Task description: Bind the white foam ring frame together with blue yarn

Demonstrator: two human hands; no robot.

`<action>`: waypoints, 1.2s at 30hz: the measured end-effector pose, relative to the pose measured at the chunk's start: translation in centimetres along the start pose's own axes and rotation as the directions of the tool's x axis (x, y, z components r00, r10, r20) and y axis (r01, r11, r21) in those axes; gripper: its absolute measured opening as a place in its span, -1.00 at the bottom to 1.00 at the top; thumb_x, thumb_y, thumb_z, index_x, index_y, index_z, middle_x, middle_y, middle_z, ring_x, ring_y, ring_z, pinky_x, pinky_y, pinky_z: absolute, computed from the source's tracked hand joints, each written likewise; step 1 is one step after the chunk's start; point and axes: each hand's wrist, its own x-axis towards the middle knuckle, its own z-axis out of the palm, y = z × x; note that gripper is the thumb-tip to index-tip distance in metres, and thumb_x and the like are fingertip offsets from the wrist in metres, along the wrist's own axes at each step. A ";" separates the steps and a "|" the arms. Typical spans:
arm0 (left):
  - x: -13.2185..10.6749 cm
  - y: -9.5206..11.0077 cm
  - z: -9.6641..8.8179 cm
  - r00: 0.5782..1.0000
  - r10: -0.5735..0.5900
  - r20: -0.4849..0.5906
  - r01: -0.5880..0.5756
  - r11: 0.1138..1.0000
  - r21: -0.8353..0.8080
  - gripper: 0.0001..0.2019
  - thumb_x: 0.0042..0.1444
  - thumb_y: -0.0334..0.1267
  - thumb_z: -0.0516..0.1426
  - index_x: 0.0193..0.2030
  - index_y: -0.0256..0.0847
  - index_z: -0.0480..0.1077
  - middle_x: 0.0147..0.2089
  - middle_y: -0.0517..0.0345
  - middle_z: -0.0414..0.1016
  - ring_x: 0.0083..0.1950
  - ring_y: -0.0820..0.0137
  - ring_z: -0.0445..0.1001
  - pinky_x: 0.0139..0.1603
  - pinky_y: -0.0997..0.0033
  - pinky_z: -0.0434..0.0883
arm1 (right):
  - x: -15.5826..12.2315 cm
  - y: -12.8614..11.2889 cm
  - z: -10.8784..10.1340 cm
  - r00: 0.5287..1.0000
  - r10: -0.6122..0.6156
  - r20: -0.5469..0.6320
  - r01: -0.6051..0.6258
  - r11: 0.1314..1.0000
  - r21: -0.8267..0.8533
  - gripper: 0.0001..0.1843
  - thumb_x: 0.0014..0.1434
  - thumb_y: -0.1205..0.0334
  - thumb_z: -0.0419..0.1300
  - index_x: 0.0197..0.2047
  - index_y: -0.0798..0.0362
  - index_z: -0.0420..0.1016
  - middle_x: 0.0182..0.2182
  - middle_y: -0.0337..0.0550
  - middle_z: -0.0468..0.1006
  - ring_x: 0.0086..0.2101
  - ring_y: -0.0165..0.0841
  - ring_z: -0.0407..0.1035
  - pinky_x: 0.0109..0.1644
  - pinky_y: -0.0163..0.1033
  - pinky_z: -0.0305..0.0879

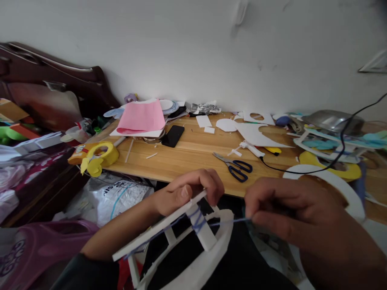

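My left hand (189, 189) is closed around the upper edge of a white foam-board frame (199, 266), which is tilted over my lap. The frame has a long straight strip, a curved piece and short crossbars between them. Blue yarn (198, 220) is wound around one crossbar and also runs along the straight strip. From that crossbar the yarn stretches to the right, and my right hand (281, 209) pinches it between thumb and fingers. Scissors (237, 166) with dark blue handles lie on the table just beyond my hands.
On the wooden table (187, 157) lie a phone (173, 136), pink sheets (142, 117), white offcuts (256, 135) and a corded glue gun (252, 150). Yellow tape (109, 154) sits at the left edge. A similar white frame (326, 147) and a metal bowl (335, 121) stand right.
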 end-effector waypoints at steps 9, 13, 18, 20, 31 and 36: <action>0.6 0.4 0.2 0.999 0.013 -0.031 -0.020 0.965 -0.260 -0.53 0.36 0.23 -0.16 -0.34 -0.10 0.16 -0.38 0.10 0.23 -0.31 0.29 0.31 -0.22 0.19 0.42 | 0.8 2.0 0.2 0.985 -0.166 -0.054 0.127 0.893 -0.431 -0.90 0.34 0.21 0.18 -0.22 -0.06 0.51 -0.55 -0.34 0.46 -0.62 -0.50 0.22 -0.54 -0.34 0.13; 0.8 0.3 0.2 0.998 0.061 -0.012 -0.061 0.939 -0.339 -0.56 0.34 0.21 -0.06 -0.32 -0.13 0.24 -0.35 0.09 0.25 -0.28 0.29 0.28 -0.20 0.21 0.33 | 0.9 3.0 0.7 0.990 -0.134 0.035 0.137 0.897 -0.421 -0.90 0.38 0.22 0.15 -0.19 -0.05 0.49 -0.44 -0.34 0.53 -0.50 -0.48 0.36 -0.44 -0.36 0.24; 0.8 0.0 0.3 0.999 -0.047 -0.004 0.043 0.943 -0.329 -0.51 0.37 0.21 -0.12 -0.26 -0.21 0.28 -0.28 0.07 0.24 -0.24 0.33 0.25 -0.15 0.26 0.26 | 1.3 2.9 0.5 0.935 -0.354 -0.015 0.293 0.796 -0.530 -0.90 0.37 0.32 0.16 -0.08 -0.03 0.46 -0.19 -0.17 0.48 -0.17 -0.37 0.40 -0.10 -0.26 0.33; 0.7 -0.2 0.5 0.994 -0.109 -0.010 0.100 0.940 -0.326 -0.50 0.38 0.20 -0.13 -0.24 -0.22 0.28 -0.26 0.07 0.24 -0.23 0.34 0.24 -0.13 0.27 0.25 | 1.6 2.4 0.2 0.870 -0.493 0.007 0.412 0.721 -0.557 -0.82 0.30 0.35 0.24 -0.04 -0.03 0.47 -0.18 -0.16 0.44 -0.15 -0.34 0.36 -0.05 -0.22 0.31; 0.4 -1.0 1.1 0.978 -0.199 -0.069 0.157 0.905 -0.395 -0.48 0.37 0.22 -0.11 -0.25 -0.22 0.30 -0.25 0.11 0.26 -0.23 0.37 0.25 -0.14 0.33 0.24 | 2.8 -1.4 -2.0 0.851 -0.424 0.309 0.520 0.602 -0.606 -0.79 0.35 0.31 0.16 0.04 -0.04 0.46 -0.11 -0.16 0.52 -0.09 -0.27 0.40 0.03 -0.14 0.32; 1.0 -0.8 1.1 0.981 -0.185 -0.051 0.153 0.915 -0.374 -0.48 0.36 0.23 -0.12 -0.26 -0.23 0.30 -0.26 0.10 0.27 -0.22 0.34 0.25 -0.12 0.30 0.24 | 2.8 -0.7 -2.0 0.845 -0.399 0.356 0.535 0.656 -0.533 -0.78 0.35 0.32 0.19 0.05 -0.02 0.46 -0.11 -0.16 0.53 -0.10 -0.33 0.42 0.01 -0.23 0.33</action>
